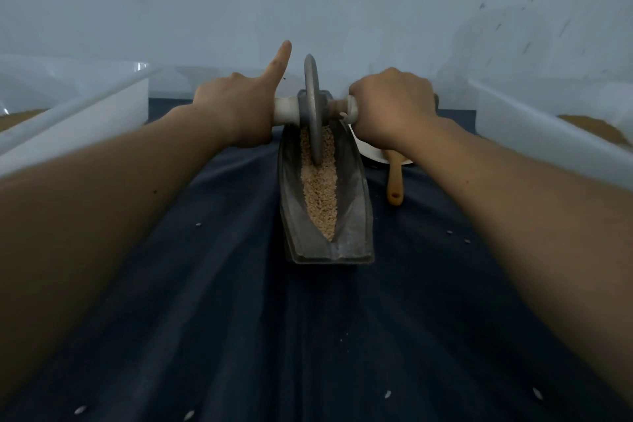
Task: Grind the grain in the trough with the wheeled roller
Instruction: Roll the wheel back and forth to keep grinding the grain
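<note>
A long dark grey boat-shaped metal trough [352,216] lies lengthwise on the dark blue cloth-covered worktop [205,319], holding a strip of tan grain [320,188]. The grey disc-shaped wheeled roller [313,106] stands upright in the grain near the far end. The left hand [236,110] grips its pale left handle with 1 digit stretched out straight; the right hand [390,106] wraps the right handle. A wooden spoon [394,178] rests on a white plate [370,151] beside the trough. 2 white bins [85,113] flank the worktop.

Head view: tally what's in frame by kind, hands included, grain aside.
Hands, left hand and right hand: 2
Trough: 1
Wheeled roller: 1
White tubs: 2
Wooden spoon: 1
White dish: 1
Total: 8
</note>
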The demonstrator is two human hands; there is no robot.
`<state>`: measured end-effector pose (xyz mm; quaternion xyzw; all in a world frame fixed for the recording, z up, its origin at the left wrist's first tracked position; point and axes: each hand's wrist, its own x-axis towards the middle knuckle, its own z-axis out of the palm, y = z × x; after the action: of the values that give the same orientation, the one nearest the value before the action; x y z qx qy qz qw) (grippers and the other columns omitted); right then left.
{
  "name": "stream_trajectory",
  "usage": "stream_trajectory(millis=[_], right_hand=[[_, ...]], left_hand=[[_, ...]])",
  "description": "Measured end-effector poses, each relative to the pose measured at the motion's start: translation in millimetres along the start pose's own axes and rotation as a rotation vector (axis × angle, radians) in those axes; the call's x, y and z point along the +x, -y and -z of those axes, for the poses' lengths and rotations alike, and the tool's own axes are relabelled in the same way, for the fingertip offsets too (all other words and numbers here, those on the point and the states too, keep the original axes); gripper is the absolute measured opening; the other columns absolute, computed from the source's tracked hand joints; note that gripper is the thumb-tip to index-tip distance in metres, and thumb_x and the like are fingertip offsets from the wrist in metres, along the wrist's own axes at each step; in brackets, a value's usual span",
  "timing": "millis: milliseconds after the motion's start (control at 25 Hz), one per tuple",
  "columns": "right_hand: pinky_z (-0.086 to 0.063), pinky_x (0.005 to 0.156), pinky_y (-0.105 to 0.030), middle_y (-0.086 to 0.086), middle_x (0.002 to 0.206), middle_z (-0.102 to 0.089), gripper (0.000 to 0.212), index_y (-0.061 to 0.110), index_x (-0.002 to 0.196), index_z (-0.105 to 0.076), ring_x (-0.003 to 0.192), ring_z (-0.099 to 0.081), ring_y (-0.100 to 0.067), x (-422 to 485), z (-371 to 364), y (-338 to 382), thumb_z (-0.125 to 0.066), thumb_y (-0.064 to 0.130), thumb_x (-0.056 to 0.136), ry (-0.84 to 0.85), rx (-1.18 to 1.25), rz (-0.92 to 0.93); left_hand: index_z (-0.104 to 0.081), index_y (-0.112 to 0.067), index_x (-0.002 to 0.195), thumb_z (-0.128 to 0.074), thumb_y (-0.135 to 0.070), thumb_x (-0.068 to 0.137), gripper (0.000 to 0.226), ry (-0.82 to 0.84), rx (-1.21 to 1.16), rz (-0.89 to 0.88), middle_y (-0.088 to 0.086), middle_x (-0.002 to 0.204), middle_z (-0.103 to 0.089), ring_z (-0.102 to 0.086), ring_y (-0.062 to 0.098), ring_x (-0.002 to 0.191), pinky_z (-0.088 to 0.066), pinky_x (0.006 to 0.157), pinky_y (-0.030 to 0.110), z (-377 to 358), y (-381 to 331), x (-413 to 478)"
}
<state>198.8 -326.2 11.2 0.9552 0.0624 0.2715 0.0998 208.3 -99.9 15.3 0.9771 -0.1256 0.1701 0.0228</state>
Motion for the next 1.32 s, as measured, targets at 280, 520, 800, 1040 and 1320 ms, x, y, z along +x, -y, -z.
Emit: stream_trajectory(millis=[280,520,800,1040,1320], right_hand=[[-0.036,0.053,-0.026,0.000,0.075,-0.059,0.007,0.026,0.076,-0.058,0.067,-0.055,-0.019,11.7,-5.5,-14.4,-0.064,0.029,0.076,0.255,0.175,-0.009],[-0.037,0.055,-0.028,0.000,0.077,-0.060,0.020,0.025,0.074,-0.057,0.067,-0.055,-0.016,23.5,-7.6,-19.2,-0.077,0.031,0.073,0.353,0.250,0.013],[-0.046,0.054,-0.030,-0.005,0.064,-0.065,0.018,0.014,0.078,-0.064,0.052,-0.059,-0.024,31.8,-0.7,-20.0,-0.077,0.022,0.070,0.528,0.355,-0.027],[-0.039,0.055,-0.032,-0.006,0.054,-0.048,0.023,0.011,0.071,-0.054,0.051,-0.043,-0.023,42.9,6.2,-24.1,-0.077,0.012,0.075,0.790,0.466,-0.045],[-0.032,0.052,-0.028,-0.004,0.054,-0.039,0.031,0.016,0.064,-0.049,0.047,-0.035,-0.018,47.1,3.1,-27.2,-0.075,0.008,0.077,0.941,0.567,-0.075]], left_hand=[[-0.052,-0.033,0.129,-0.072,-0.035,0.075,0.058,0.103,0.231,-0.077,0.004,0.110,-0.063,-0.060,0.031,0.095,-0.052,0.077,0.043,17.4,-14.5,26.3],[-0.065,-0.014,0.110,-0.073,-0.021,0.079,0.033,0.209,0.274,-0.097,0.006,0.083,-0.059,-0.058,0.023,0.070,-0.045,0.063,0.033,22.3,-21.3,39.0],[-0.063,-0.006,0.111,-0.078,-0.018,0.079,0.037,0.314,0.284,-0.079,0.007,0.082,-0.055,-0.055,0.024,0.074,-0.040,0.069,0.035,22.6,-25.7,50.0],[-0.061,-0.010,0.108,-0.074,-0.025,0.080,0.034,0.333,0.279,-0.092,0.006,0.084,-0.051,-0.054,0.030,0.098,-0.038,0.078,0.039,23.5,-21.6,56.9],[-0.061,-0.013,0.088,-0.074,-0.012,0.076,0.018,0.408,0.095,-0.037,0.005,0.085,-0.056,-0.055,0.024,0.082,-0.038,0.070,0.035,18.7,-17.1,53.7]])
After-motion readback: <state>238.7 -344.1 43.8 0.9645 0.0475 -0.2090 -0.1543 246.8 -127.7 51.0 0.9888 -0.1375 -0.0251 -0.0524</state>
